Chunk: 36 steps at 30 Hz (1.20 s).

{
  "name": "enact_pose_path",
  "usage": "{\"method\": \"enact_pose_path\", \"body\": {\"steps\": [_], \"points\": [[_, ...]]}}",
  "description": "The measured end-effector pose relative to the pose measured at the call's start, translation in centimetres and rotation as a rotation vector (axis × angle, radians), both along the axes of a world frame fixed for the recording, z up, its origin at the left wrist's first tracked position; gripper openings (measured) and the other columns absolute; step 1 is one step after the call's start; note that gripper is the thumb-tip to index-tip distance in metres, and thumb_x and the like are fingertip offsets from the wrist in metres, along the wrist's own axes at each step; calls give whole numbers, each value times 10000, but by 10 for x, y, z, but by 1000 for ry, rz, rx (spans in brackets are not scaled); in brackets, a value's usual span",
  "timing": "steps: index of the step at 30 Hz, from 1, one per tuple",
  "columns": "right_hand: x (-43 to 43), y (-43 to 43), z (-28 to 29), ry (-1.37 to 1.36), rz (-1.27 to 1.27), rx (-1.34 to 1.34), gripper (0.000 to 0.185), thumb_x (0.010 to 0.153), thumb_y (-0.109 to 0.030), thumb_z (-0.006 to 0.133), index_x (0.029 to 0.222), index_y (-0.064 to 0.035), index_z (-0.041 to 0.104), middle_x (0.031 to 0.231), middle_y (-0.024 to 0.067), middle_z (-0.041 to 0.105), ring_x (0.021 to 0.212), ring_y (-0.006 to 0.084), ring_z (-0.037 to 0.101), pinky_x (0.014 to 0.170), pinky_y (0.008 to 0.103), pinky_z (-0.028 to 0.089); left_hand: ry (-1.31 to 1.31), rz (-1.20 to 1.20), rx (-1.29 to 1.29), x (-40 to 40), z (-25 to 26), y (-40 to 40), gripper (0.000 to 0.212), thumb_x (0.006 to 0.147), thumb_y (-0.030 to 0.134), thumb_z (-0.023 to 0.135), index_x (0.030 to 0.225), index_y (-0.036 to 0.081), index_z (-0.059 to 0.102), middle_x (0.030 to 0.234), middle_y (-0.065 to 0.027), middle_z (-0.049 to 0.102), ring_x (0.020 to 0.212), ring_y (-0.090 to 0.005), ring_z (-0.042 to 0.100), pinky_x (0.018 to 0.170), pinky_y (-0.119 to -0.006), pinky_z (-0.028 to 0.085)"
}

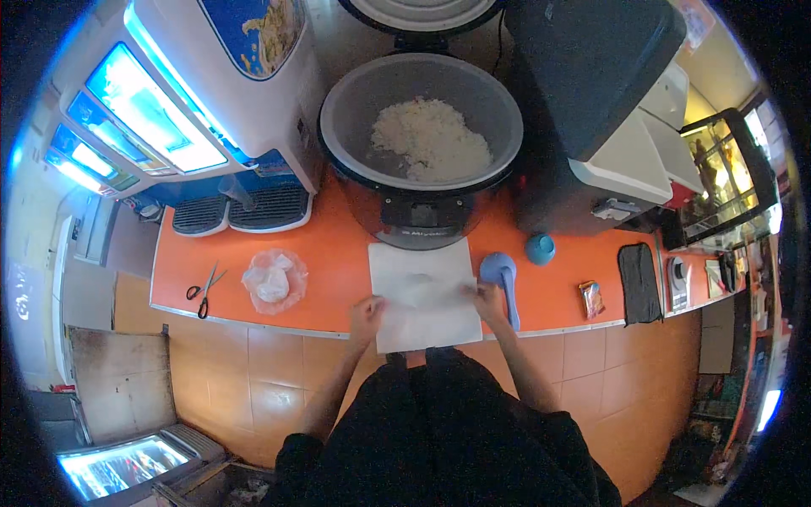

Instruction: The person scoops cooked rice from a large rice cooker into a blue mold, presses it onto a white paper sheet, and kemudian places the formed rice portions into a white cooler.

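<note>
A white sheet of paper [424, 317] lies before me on the orange counter, its near edge reaching past the counter's front. My left hand [366, 317] grips its left edge with curled fingers. On the opposite edge, my right hand [489, 303] pinches the sheet. Right beside that hand is a blue rice scoop [498, 267], its handle pointing toward me. Beyond the paper stands a large rice cooker [336, 142] with its lid raised. White rice [434, 139] is heaped inside the pot.
Scissors [204, 289] and a crumpled clear plastic bag [274, 283] lie to the left, below a drink dispenser [279, 108]. Rightward are a teal cup [540, 249], a small packet [592, 300], a black cloth [640, 282] and a dark machine [570, 82]. A glass display case [728, 177] stands farther right.
</note>
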State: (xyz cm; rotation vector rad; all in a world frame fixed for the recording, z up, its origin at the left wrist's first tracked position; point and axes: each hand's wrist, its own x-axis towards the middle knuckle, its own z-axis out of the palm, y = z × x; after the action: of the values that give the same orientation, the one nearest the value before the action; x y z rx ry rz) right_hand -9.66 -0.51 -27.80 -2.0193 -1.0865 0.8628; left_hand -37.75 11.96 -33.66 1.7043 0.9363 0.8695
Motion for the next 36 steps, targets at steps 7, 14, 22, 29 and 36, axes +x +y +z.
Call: {"method": "enact_pose_path", "body": {"steps": [7,14,22,29,36], "points": [[-22,18,-33,-293,-364,381,121,826,-85,604,796,10,534,602,114,519,534,235,517,498,363,397,-121,206,-706,37,8,15,304,873,262,619,761,-21,624,673,25,549,597,-86,478,542,-280,407],[-40,2,3,-163,-304,62,297,820,-53,555,1109,-24,492,904,220,574,836,377,572,675,451,443,28,220,-543,-12,5,-10,335,876,289,612,682,17,590,568,-13,539,503,-93,481,465,-278,382],[-86,-10,28,-661,463,179,521,847,-155,490,1348,-63,377,1388,113,373,1260,262,384,1001,420,343,221,148,-1085,-28,43,-20,305,885,295,606,767,15,634,652,-90,635,515,-163,593,497,-266,478],[-88,-4,15,-697,575,193,606,867,-164,464,1429,-87,252,1493,84,233,1368,242,248,1103,403,241,94,-291,-665,-18,45,22,291,791,201,635,1002,0,638,864,-76,670,741,-152,616,647,-262,488],[-91,4,20,-676,586,171,615,863,-162,459,1436,-102,245,1497,82,224,1376,242,231,1103,414,234,261,-270,-297,46,32,78,279,714,136,693,963,12,671,850,-78,682,744,-141,619,645,-266,485]]}}
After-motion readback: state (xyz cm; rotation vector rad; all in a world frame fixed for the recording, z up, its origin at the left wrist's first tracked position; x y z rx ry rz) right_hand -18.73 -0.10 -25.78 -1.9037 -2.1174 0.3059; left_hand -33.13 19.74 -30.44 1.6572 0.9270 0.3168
